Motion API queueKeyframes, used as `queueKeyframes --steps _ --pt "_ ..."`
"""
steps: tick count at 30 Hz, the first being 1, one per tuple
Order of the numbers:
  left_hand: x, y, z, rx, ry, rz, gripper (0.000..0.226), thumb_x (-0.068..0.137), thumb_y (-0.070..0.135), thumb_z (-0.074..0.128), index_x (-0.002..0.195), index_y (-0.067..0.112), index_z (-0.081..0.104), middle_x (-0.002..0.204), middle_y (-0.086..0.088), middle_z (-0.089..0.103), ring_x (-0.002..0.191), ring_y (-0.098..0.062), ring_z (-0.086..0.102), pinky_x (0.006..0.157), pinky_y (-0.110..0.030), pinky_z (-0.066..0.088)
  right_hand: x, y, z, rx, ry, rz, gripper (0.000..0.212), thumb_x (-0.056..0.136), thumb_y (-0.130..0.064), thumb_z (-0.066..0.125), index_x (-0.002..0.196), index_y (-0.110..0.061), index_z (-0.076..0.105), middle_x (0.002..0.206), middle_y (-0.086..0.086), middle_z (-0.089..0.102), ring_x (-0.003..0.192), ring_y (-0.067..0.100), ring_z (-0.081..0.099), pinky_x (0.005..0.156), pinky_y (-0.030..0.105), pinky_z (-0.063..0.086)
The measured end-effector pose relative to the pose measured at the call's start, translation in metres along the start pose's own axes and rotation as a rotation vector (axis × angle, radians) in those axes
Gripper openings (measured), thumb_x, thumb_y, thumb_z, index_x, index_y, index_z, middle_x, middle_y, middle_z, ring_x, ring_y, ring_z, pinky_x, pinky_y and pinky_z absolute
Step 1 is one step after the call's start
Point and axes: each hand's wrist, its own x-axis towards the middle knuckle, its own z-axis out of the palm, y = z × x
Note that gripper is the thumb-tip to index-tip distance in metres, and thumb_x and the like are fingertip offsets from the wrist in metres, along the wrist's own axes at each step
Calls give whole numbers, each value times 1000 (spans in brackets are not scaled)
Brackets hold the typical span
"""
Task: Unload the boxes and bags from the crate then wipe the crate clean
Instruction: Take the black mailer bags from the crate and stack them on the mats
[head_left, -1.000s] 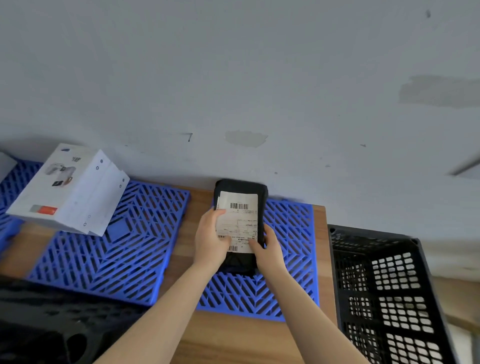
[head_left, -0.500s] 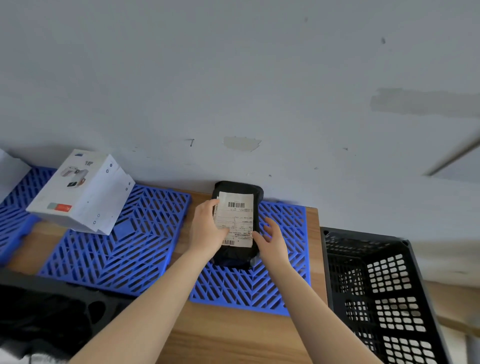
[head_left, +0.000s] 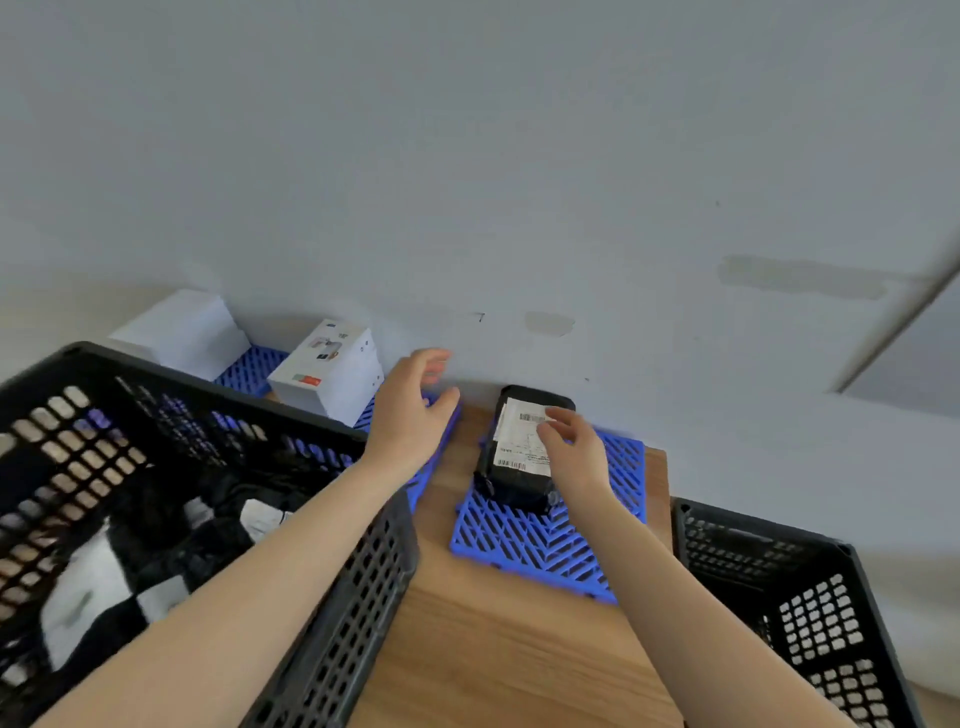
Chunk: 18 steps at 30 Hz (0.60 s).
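A black bag with a white shipping label (head_left: 519, 457) lies on a blue grid mat (head_left: 535, 545) near the wall. My right hand (head_left: 574, 447) hovers over its right side, fingers spread, holding nothing. My left hand (head_left: 410, 405) is open above the left blue mat (head_left: 441, 447), away from the bag. The black crate (head_left: 332, 623) at lower left holds several black and white bags (head_left: 130, 561). A white printed box (head_left: 327, 371) and a plain white box (head_left: 182, 332) stand on blue mats behind the crate.
A second black crate (head_left: 810, 613) sits at the right, beside the wooden table (head_left: 493, 660). The grey wall (head_left: 467, 182) runs directly behind the mats.
Both hands have let go of the black bag, which stays on the mat. My left hand moved left. The view swung left, bringing the loaded crate into sight.
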Motion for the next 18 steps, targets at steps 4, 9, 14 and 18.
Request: queueKeyframes --steps 4,9,14,18 --pt "-27 -6 -69 23 179 -19 28 93 9 60 118 22 58 112 7 62 102 -4 58 84 -16 43 -30 -36 36 35 -104 -89 28 95 -22 55 123 -17 59 103 -5 62 92 13 58 81 31 48" --pt "-58 -40 -142 94 325 -151 29 90 7 62 117 20 60 110 2 63 95 -8 60 80 -13 43 -64 -70 88 -8 -227 -222 24 95 -23 55 118 -22 61 107 -7 63 94 8 59 79 24 48" --pt "-81 -89 -202 159 261 -351 33 87 11 69 119 17 60 104 -1 62 98 -19 61 91 -34 49 -83 -91 149 -77 -347 -297 16 93 -22 57 104 -31 63 100 -14 64 97 7 58 85 26 46" --pt "-90 -127 -224 142 33 -498 42 84 20 74 121 24 56 101 4 60 100 -18 60 88 -29 46 -92 -87 195 -292 -486 -303 23 91 -24 61 114 -25 62 104 -8 63 96 12 59 80 23 43"
